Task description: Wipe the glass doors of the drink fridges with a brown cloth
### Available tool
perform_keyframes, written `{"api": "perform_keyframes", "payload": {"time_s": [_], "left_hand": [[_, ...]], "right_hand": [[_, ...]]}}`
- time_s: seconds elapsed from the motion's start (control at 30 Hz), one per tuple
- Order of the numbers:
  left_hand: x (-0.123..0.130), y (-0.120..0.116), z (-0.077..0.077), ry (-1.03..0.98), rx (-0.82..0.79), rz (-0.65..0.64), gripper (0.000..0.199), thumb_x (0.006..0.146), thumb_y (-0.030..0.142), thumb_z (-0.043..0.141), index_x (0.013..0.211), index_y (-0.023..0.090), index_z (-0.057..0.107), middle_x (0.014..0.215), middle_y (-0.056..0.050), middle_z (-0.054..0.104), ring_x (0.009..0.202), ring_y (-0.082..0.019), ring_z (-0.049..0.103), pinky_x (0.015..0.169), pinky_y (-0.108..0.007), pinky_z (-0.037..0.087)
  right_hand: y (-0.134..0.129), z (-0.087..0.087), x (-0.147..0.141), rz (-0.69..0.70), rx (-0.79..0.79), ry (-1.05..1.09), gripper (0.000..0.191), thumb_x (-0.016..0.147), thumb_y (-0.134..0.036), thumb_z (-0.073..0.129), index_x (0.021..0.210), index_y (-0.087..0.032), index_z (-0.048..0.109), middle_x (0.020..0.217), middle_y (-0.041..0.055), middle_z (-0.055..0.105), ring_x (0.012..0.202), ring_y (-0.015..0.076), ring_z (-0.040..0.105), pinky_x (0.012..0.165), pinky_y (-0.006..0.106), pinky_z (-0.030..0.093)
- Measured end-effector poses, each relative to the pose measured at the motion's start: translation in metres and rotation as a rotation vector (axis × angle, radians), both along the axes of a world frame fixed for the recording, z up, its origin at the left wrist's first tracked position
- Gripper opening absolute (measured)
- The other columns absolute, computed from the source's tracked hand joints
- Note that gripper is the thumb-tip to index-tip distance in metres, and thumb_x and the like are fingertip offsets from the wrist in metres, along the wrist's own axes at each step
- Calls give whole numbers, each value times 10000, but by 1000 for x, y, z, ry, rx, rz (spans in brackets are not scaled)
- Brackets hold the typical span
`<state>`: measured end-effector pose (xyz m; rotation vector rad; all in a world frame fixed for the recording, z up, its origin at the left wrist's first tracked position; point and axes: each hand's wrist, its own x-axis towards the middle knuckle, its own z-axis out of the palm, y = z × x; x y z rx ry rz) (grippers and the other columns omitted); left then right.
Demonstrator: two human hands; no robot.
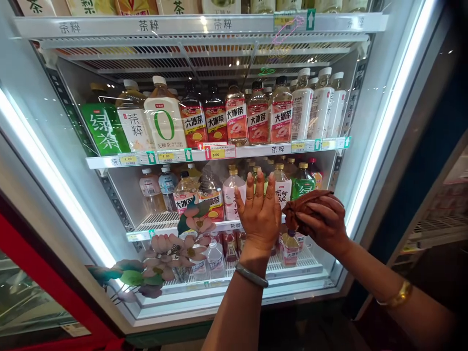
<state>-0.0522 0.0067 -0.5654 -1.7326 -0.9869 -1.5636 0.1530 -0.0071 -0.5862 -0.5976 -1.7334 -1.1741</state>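
My left hand [258, 214] lies flat against the glass door of a lit drinks cooler, fingers spread and pointing up, with nothing in it. A grey bangle circles that wrist. To its right, my right hand [325, 222] is wrapped round a crumpled brown cloth [305, 209], which is at the glass. The palm side of this hand is hidden. Behind the glass, a pink-labelled bottle [232, 195] stands just left of my left hand, and a green-labelled bottle [303, 183] is partly covered by the cloth.
Bottles of tea fill the middle shelf [256, 151] and more stand on the shelves above and below. Flower decals [164, 258] decorate the lower left of the glass. The bright door frame [380, 131] runs up the right; a red frame [47, 287] is at the lower left.
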Motion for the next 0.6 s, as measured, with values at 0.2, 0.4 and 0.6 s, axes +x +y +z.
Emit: {"api": "perform_keyframes", "payload": {"time_s": [0.2, 0.4, 0.6], "left_hand": [[1, 1, 0, 1, 17, 13, 639, 1031, 249, 498, 1642, 254, 309, 1694, -56, 338, 1627, -206, 159, 1344, -500, 2], [0, 1, 0, 8, 29, 11, 628, 1036, 255, 480, 1640, 248, 311, 1687, -56, 351, 1627, -194, 155, 1343, -492, 9], [-1, 0, 0, 18, 14, 15, 621, 1036, 261, 484, 1635, 257, 321, 1689, -52, 341, 1624, -202, 169, 1343, -494, 11]], "right_hand": [[23, 93, -8, 8, 150, 245, 458, 876, -368, 774, 1277, -326, 555, 1321, 91, 501, 1269, 305, 508, 1070, 535, 477], [12, 68, -5, -12, 113, 241, 460, 825, -456, 808, 1211, -321, 600, 1272, 83, 547, 1218, 317, 538, 1036, 540, 496], [-7, 14, 28, 20, -87, 67, 382, 814, -215, 815, 1129, -346, 642, 1156, 25, 598, 1095, 240, 625, 891, 448, 588]]}}
